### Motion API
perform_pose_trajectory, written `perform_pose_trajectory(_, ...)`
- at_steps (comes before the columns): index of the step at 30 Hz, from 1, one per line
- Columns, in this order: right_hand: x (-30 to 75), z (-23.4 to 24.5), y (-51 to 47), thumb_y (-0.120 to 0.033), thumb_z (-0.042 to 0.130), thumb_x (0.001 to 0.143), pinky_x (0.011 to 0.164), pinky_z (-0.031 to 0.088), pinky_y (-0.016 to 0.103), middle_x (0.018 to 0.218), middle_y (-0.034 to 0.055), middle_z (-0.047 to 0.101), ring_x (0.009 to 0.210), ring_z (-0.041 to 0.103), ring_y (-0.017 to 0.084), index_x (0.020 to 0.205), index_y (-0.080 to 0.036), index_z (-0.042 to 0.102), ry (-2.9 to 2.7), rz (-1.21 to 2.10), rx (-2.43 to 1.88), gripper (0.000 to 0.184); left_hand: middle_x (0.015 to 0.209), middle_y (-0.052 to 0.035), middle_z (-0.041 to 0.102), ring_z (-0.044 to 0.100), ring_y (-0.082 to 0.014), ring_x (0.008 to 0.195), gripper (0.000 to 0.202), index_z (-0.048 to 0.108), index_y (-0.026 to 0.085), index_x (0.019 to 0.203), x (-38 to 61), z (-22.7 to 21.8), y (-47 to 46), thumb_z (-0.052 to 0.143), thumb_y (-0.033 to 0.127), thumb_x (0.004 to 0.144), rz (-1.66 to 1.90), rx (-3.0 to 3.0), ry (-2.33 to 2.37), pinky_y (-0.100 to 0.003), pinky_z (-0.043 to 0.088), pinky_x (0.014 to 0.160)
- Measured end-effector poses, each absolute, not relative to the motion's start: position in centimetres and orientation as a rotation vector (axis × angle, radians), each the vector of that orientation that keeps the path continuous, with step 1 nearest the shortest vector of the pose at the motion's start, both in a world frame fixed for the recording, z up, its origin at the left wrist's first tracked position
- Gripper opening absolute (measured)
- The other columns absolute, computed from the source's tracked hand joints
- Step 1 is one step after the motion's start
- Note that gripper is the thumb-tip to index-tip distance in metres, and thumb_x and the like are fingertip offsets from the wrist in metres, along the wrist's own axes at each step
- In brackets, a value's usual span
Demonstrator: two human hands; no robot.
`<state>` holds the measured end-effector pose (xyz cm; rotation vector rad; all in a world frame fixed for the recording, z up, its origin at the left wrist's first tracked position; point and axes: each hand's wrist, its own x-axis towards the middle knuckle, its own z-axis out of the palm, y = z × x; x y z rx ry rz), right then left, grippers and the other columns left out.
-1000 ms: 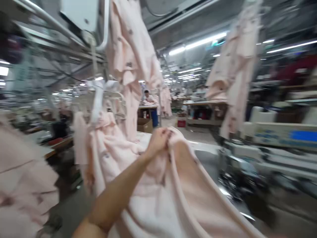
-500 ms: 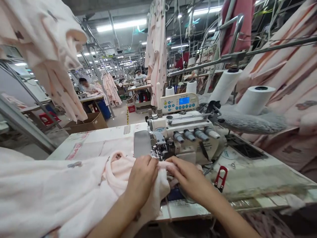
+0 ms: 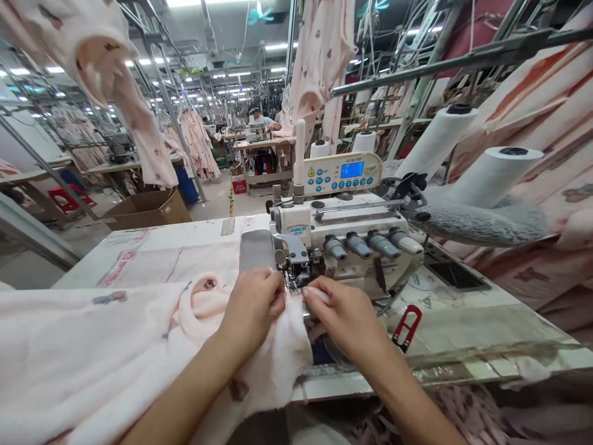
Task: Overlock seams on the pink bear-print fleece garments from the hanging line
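A pale pink fleece garment [image 3: 130, 346] with small dark motifs spreads over the left of the table and drapes past its front edge. Closed on the cloth, my left hand [image 3: 254, 300] lies just left of the needle area of a white overlock sewing machine [image 3: 296, 232]. My right hand [image 3: 345, 309] pinches the fabric edge on the other side, right in front of the presser foot [image 3: 295, 281]. Between both hands the cloth edge reaches the foot; the stitching point itself is partly hidden.
Red-handled thread snips [image 3: 408, 327] lie on the table right of my right hand. Thread cones [image 3: 438, 145] stand behind the machine beside a control panel [image 3: 345, 173]. Pink garments [image 3: 319, 68] hang around, and a cardboard box [image 3: 146, 210] stands beyond the table.
Both hands have come closer to the presser foot, bringing the fabric edge up to it. A gap now shows between the hands. The camera view has shifted slightly.
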<state>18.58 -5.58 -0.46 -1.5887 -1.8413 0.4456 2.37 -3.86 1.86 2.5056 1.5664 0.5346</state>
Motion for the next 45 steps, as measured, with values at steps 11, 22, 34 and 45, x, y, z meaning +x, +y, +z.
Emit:
perform_pose_trajectory(11, 18.3, -3.9, -7.1, -0.026, 0.043, 0.091, 0.065, 0.043, 0.029, 0.092, 0.0075, 0.062, 0.078, 0.061, 0.021, 0.1, -0.019, 0.051, -1.66, -0.034, -1.368, 0.014, 0.075, -0.0013, 0.056, 0.049, -0.0157, 0.073, 0.012, 0.052, 0.017, 0.072, 2.0, 1.1, -2.9, 0.047, 0.009, 0.079, 0.658, 2.444, 1.481, -0.027, 0.034, 0.066)
perform_pose_trajectory(22, 15.7, -7.0, -9.0, -0.062, 0.027, 0.088, 0.049, 0.038, 0.026, 0.056, 0.0024, 0.051, 0.055, 0.047, 0.016, 0.056, -0.017, 0.05, -1.514, 1.017, -1.185, 0.06, 0.078, -0.0013, 0.057, 0.051, -0.0164, 0.075, 0.011, 0.053, 0.017, 0.073, 1.9, 1.4, -3.3, 0.047, 0.012, 0.08, 0.681, 2.404, 1.511, -0.029, 0.036, 0.069)
perform_pose_trajectory(34, 16.3, -6.1, -9.6, -0.04, 0.066, 0.066, 0.055, 0.038, 0.024, 0.062, 0.0015, 0.059, 0.06, 0.048, 0.016, 0.065, -0.016, 0.06, -1.029, 1.081, -1.222, 0.025, 0.08, -0.0008, 0.057, 0.052, -0.0173, 0.079, 0.005, 0.051, 0.018, 0.074, 1.7, 1.3, -4.2, 0.05, 0.014, 0.077, 0.751, 2.333, 1.512, -0.029, 0.039, 0.07)
perform_pose_trajectory(45, 16.0, -6.5, -9.9, -0.037, 0.067, 0.069, 0.065, 0.045, 0.027, 0.077, 0.0035, 0.064, 0.072, 0.056, 0.019, 0.085, -0.016, 0.062, -0.976, 1.203, -1.098, 0.027, 0.096, -0.0058, 0.06, 0.053, -0.0218, 0.094, 0.012, 0.056, 0.018, 0.093, 1.5, 0.7, -5.1, 0.048, 0.017, 0.083, 0.941, 2.591, 1.573, -0.036, 0.041, 0.08)
